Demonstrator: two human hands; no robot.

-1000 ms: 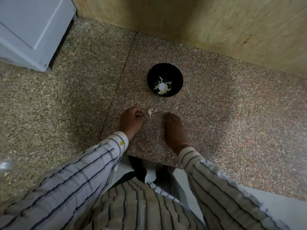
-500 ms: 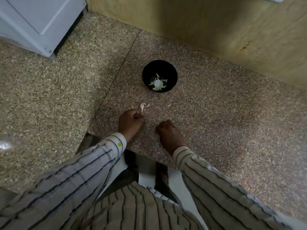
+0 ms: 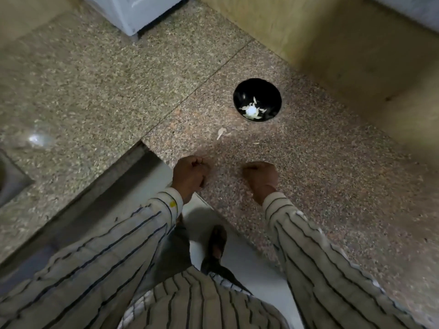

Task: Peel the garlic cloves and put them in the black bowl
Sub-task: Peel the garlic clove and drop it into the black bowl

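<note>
The black bowl [image 3: 267, 91] stands on the pinkish granite counter [image 3: 332, 176], with pale garlic pieces [image 3: 251, 110] lying in its bottom. A white garlic scrap [image 3: 221, 132] lies on the counter in front of the bowl, and a smaller sliver [image 3: 256, 143] lies to its right. My left hand [image 3: 190, 175] hovers at the counter's near corner with its fingers curled into a fist; nothing shows in it. My right hand [image 3: 260, 178] is beside it, also curled, with nothing visible inside. Both hands are well short of the bowl.
A white appliance [image 3: 133, 13] sits at the back left on a greyer counter slab [image 3: 95, 91]. A yellowish wall [image 3: 332, 55] rises behind the bowl. A sink corner [image 3: 9, 184] shows at the far left. Below the counter edge are the floor and my sandalled foot [image 3: 217, 245].
My right hand went from lying flat to a curled fist. Both hands drew back from the scrap towards the counter's edge, and my view swung left and back.
</note>
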